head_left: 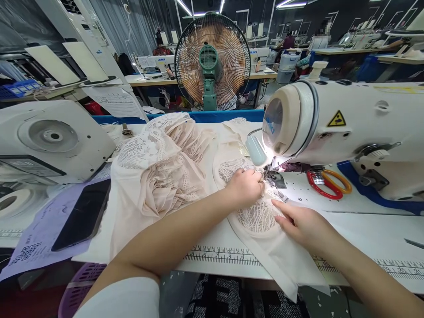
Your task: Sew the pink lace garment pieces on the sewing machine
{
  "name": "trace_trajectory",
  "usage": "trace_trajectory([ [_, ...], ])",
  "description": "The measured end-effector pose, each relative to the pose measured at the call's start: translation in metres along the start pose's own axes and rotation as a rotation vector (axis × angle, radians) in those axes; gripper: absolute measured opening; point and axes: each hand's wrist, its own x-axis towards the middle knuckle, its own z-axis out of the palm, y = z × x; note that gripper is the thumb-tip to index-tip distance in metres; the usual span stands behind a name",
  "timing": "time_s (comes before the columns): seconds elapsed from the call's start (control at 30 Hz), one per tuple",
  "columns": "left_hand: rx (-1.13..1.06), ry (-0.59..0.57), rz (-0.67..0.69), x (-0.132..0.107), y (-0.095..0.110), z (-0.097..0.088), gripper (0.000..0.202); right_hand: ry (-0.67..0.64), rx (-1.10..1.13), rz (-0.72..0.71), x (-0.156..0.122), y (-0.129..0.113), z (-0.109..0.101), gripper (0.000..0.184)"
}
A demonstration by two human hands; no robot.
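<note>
A beige garment piece with lace panels [260,218] lies under the needle area of a white sewing machine [344,119], one pointed end hanging over the table's front edge. My left hand [245,187] is closed on the cloth just left of the presser foot [274,179], its fingers bent and their tips partly hidden. On the near right side of the lace, my right hand [300,225] rests with index finger and thumb stretched out and apart, touching the fabric. The machine's lamp lights the spot between both hands.
Left of my hands sits a heap of beige lace garments [165,172]. A black phone [82,214] lies on purple paper [36,243]. Scissors with red and orange handles [326,184] lie under the machine arm. A large fan [212,62] stands beyond the table.
</note>
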Motion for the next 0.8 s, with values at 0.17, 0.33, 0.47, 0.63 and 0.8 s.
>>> trace_trajectory([
  [0.17,-0.041,-0.010,-0.025,0.002,-0.001,0.002,0.023,0.004,-0.005,0.006,0.003,0.002,-0.003,0.053],
  [0.33,-0.061,-0.030,-0.037,0.005,-0.002,0.002,0.021,0.063,0.006,-0.005,0.005,0.003,-0.004,0.048],
  [0.47,-0.080,-0.043,-0.052,0.007,-0.003,0.000,0.021,0.053,-0.004,0.011,0.007,0.003,-0.005,0.050],
  [0.63,-0.106,-0.048,-0.096,0.008,-0.004,-0.002,0.023,0.019,-0.056,0.038,0.013,0.002,-0.007,0.049],
  [0.8,-0.149,0.003,-0.162,0.010,-0.012,0.000,0.025,0.034,-0.139,0.055,0.021,-0.002,-0.009,0.045],
])
